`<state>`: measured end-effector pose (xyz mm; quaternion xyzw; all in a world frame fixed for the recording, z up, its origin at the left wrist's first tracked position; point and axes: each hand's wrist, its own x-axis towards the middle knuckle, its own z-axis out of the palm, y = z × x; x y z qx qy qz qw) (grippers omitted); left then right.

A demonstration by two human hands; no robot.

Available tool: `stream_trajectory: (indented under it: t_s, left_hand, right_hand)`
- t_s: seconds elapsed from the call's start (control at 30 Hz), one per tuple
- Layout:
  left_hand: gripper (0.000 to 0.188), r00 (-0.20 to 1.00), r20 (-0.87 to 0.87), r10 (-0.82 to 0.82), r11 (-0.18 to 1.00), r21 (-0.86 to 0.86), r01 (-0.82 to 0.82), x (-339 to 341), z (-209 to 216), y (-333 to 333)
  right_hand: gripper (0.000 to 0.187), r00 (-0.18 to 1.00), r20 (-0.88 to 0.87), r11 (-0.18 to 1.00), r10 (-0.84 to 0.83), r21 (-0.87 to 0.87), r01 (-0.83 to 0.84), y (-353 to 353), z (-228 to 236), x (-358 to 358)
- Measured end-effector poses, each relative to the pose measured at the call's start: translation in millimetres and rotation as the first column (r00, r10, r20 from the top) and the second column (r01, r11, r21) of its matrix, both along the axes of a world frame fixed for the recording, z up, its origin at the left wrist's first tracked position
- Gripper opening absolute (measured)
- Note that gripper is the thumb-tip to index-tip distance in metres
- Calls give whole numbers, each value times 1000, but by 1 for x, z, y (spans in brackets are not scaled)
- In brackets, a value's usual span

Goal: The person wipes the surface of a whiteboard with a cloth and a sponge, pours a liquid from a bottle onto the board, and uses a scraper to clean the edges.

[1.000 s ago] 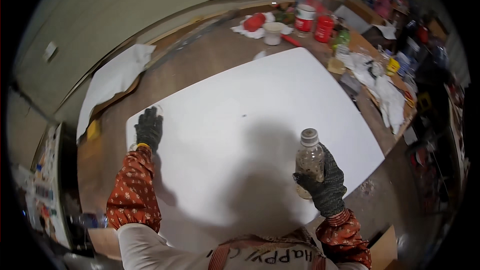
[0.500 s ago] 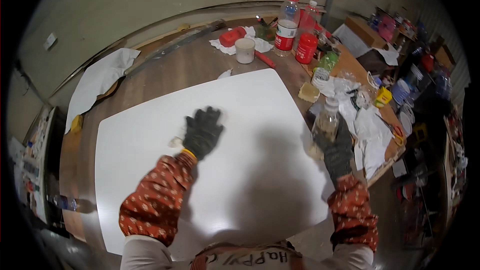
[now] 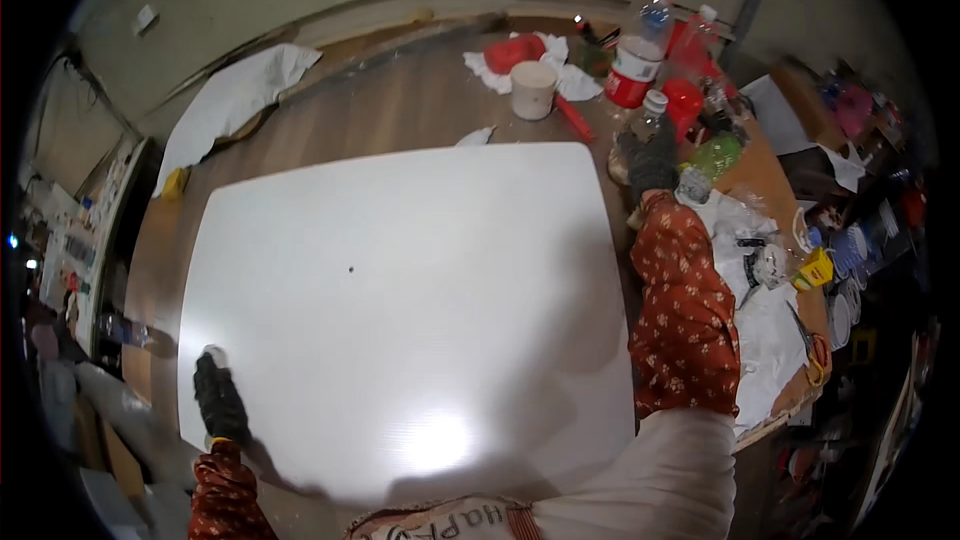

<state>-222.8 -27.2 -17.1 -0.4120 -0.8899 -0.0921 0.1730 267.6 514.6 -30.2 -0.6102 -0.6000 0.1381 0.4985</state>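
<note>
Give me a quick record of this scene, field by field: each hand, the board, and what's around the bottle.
left hand: gloved, resting on the board's near left corner
right hand: gloved, grip closed round a clear bottle, off the board's far right corner
board: large white sheet lying flat on a wooden table
near bottle: white cup, red-capped bottles, green thing
right of board: crumpled white paper, scissors

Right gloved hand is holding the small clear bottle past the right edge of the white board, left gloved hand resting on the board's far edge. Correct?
Not quite. The head view shows the left hand on the near-left corner of the white board, not its far edge. The rest holds: the right hand grips the small clear bottle past the board's right edge.
</note>
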Motion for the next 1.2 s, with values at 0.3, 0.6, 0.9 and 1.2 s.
stream_trajectory:
  t_s: [0.3,0.6,0.9,1.2]
  left_hand:
    - [44,959,153,239,962,97,-256,-32,-14,-64]
    - [43,952,60,301,952,41,-303,-76,-21,-82]
    - [36,937,331,114,846,462,-266,-106,-70,-152]
    - [46,724,-63,-687,710,155,687,173,-7,89]
  right_hand:
    - [69,962,234,989,140,-77,-125,-13,10,20]
    - [34,906,266,917,330,-318,-241,-196,44,121]
    - [46,840,542,995,-34,-59,79,-183,44,199]
    - [101,804,536,896,-258,-179,406,-79,-39,200]
